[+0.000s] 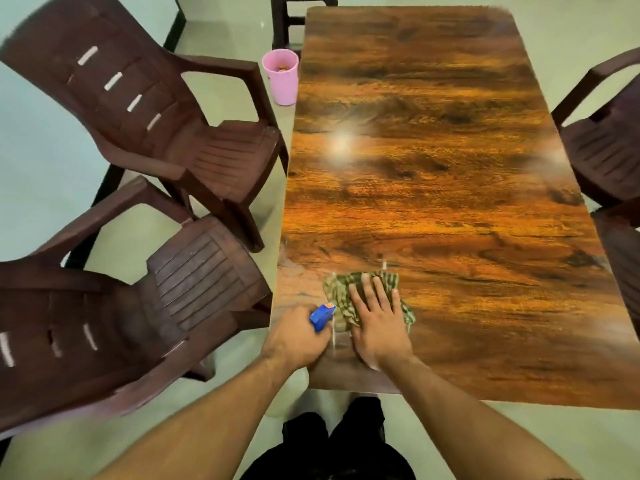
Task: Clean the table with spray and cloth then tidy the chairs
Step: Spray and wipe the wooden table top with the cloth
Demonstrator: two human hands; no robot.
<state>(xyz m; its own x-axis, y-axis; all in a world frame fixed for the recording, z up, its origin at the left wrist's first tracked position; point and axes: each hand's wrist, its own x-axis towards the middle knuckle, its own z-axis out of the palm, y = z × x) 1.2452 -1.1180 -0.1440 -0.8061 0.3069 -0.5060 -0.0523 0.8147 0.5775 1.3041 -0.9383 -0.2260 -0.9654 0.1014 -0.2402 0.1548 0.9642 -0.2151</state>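
Note:
A long glossy wood-grain table [433, 168] stretches away from me. My right hand [377, 320] lies flat, fingers spread, pressing a striped green-brown cloth [341, 287] onto the table's near left corner. My left hand [294, 336] is closed around a spray bottle whose blue nozzle head [322, 317] points toward the cloth; the bottle's body is hidden by the hand. Two dark brown plastic chairs stand off the table's left side, one near [156, 306] and one farther [166, 123], both angled away from the edge.
A pink bin [281, 76] sits on the floor by the table's far left edge. Another brown chair [609, 143] is at the right side, and a stool or chair [298, 15] at the far end. Pale tiled floor surrounds everything.

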